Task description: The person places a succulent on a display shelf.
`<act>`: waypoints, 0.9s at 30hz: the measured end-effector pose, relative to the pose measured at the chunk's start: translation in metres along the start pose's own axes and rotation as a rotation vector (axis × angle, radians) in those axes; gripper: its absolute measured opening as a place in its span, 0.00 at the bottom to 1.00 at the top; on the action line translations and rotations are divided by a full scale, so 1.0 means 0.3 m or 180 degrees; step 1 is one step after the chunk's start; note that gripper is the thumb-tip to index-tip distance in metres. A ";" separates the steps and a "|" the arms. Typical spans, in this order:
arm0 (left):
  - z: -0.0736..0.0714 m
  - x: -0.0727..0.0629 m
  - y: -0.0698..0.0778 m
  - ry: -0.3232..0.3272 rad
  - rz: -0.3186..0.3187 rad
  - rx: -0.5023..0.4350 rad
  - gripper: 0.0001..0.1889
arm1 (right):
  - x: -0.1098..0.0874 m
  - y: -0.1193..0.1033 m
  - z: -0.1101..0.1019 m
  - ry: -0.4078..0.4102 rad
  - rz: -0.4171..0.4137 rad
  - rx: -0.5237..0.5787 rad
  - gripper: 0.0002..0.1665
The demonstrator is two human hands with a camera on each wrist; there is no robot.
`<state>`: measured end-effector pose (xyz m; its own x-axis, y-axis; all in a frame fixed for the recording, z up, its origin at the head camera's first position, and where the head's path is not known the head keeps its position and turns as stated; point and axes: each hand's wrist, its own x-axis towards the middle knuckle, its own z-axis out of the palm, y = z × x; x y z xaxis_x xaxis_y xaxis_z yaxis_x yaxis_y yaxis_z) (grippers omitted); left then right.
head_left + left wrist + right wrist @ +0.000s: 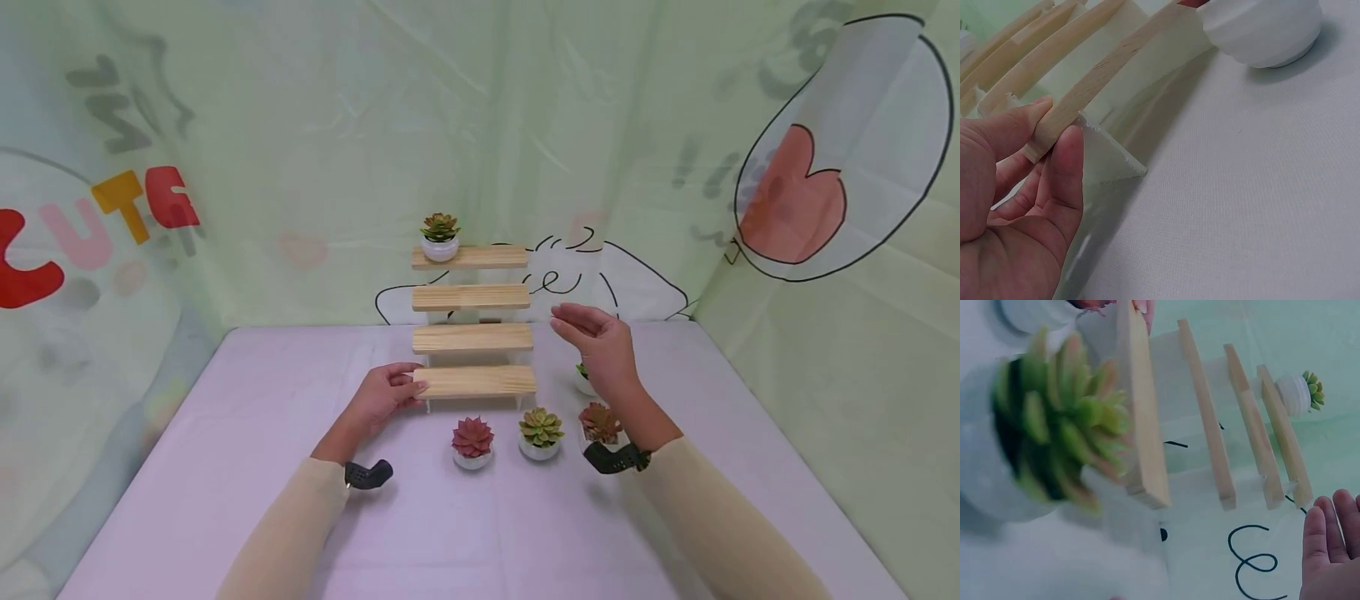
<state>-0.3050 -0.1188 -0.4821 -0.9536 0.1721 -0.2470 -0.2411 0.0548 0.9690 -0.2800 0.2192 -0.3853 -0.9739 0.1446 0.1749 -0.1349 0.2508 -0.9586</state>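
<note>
A four-step stand with wooden boards and clear supports stands at the table's back. My left hand (384,396) pinches the left end of its lowest board (474,382); in the left wrist view the thumb lies above the board (1100,72) and fingers below. To the right of the stand, my right hand (603,350) is raised with fingers extended, holding nothing. A green succulent (440,237) in a white pot sits at the top board's left end. Under the right hand is a partly hidden potted plant (584,382), with a reddish-brown succulent (600,421) nearer the forearm.
In front of the stand are a red succulent (472,442) and a yellow-green succulent (540,429), both in white pots. A pale cloth covers the table (247,392). Printed curtains (337,167) hang behind and at both sides.
</note>
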 end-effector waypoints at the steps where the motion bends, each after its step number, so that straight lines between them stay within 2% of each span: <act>1: 0.000 0.000 -0.001 0.0000 0.0003 0.0000 0.26 | -0.011 0.010 -0.011 -0.0009 0.0019 -0.0048 0.27; 8: 0.000 0.008 -0.009 -0.0003 -0.0020 -0.0058 0.26 | -0.082 0.065 -0.083 -0.0096 0.0103 -0.0250 0.31; 15: -0.001 0.014 -0.020 -0.0026 -0.0026 -0.0086 0.28 | -0.155 0.122 -0.147 -0.0322 0.0133 -0.0364 0.32; 22: -0.006 0.008 -0.008 -0.0058 0.0008 -0.0097 0.27 | -0.208 0.221 -0.190 -0.0465 -0.0145 -0.0430 0.31; 27: -0.007 0.010 -0.013 -0.0052 -0.0022 -0.0138 0.27 | -0.242 0.275 -0.214 -0.0637 0.0000 -0.0535 0.37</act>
<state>-0.3075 -0.1206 -0.4866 -0.9489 0.1879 -0.2535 -0.2556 0.0134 0.9667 -0.2089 0.2908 -0.4627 -0.9929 -0.0436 0.1109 -0.1190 0.4089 -0.9048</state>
